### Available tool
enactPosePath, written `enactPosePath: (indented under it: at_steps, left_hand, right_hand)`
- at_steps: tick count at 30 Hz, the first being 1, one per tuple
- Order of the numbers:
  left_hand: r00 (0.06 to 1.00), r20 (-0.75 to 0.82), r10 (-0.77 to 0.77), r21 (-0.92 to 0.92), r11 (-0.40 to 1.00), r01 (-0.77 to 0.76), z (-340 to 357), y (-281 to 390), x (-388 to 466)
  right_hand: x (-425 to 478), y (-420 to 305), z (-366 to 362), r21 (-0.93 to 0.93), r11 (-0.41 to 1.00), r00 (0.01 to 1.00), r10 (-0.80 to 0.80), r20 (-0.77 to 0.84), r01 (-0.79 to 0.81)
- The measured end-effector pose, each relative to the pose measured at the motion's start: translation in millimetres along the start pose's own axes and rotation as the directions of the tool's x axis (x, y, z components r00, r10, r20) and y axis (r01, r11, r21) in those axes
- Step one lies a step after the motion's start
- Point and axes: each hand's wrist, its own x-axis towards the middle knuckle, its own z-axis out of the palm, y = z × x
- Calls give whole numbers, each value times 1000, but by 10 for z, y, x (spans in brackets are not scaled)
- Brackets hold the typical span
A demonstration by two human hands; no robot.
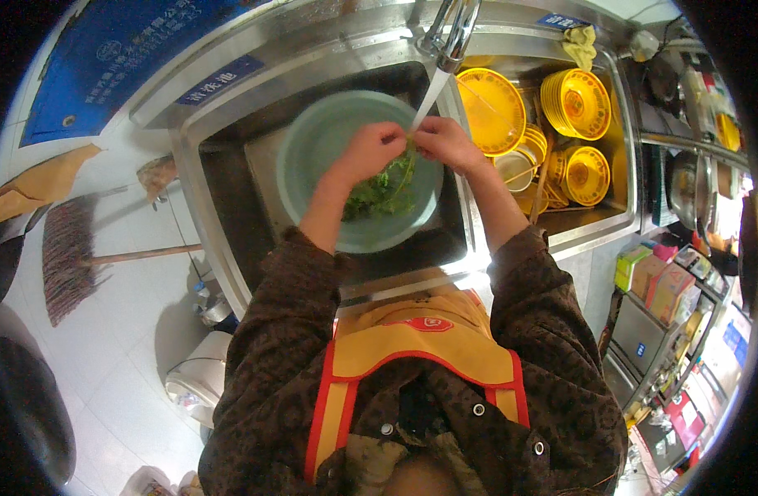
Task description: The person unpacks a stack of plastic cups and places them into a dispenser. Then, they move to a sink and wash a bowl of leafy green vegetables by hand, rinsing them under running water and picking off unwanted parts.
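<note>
Both of my hands are over a pale green plastic basin (304,217) that stands in the left bowl of a steel sink. My left hand (372,147) and my right hand (446,141) pinch a thin green stem (411,155) between them, their fingertips nearly meeting. Water (433,93) runs from the chrome faucet (450,53) down onto the fingers. Below them a bunch of leafy greens (382,195) lies in the basin, partly covered by my left wrist.
The right sink bowl (626,186) holds yellow patterned bowls (580,102) in stacks and chopsticks. A yellow cloth (579,46) hangs on its back rim. On the tiled floor to the left are a broom (69,260) and a white bucket (199,378). Shelves with boxes (664,285) stand right.
</note>
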Motion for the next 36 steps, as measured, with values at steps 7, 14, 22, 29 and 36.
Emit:
enactPosePath:
  at_steps: [7, 14, 22, 29, 36]
  left_hand:
    - [997, 67, -38, -155, 987, 48, -95, -80, -41]
    - [979, 81, -186, -407, 891, 203, -126, -5, -28]
    - [985, -54, -165, -81, 984, 161, -22, 51, 18]
    - [983, -173, 64, 333, 943, -3, 20, -29, 23]
    - [984, -152, 98, 311, 949, -46, 95, -88, 8]
  right_hand:
    - [-49, 47, -46, 146, 989, 998, -26, 65, 16]
    - [-46, 63, 21, 260, 963, 997, -63, -42, 71]
    - [-72, 89, 181, 89, 990, 976, -94, -196, 113]
    - [35, 223, 165, -22, 996, 966, -92, -241, 89]
    - [13, 207, 195, -245, 943, 936, -280, -212, 226]
